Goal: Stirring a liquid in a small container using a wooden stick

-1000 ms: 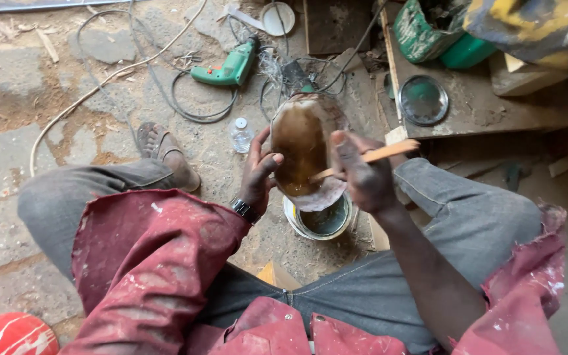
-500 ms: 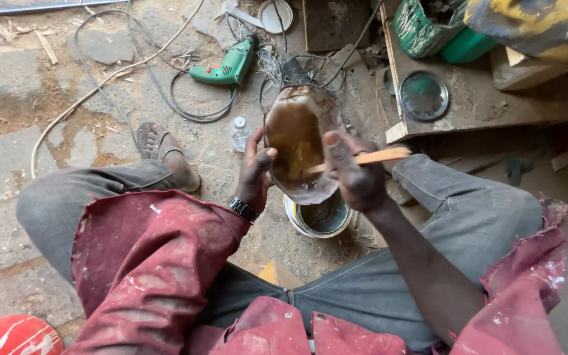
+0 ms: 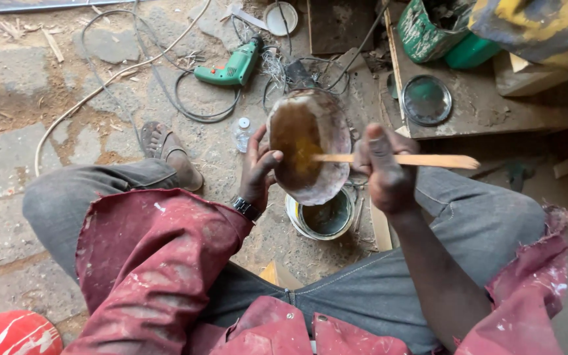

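The bowl [image 3: 309,146], wooden and oval, stands tilted between the hands, its hollow facing up toward the camera, with a yellowish smear inside. The left hand [image 3: 258,172] clasps its left rim, thumb over the edge and fingers curled behind. The right hand [image 3: 384,172] is closed around a flat stick [image 3: 402,160], whose tip lies in the bowl's hollow. Just below the bowl, between the knees, sits an open tin [image 3: 320,217] of dark liquid. Beyond the left hand lie a sandal [image 3: 169,154], a green drill [image 3: 230,68] and a small bottle [image 3: 242,133]. Beyond the right hand, a round lid [image 3: 426,100] rests on a board [image 3: 494,112].
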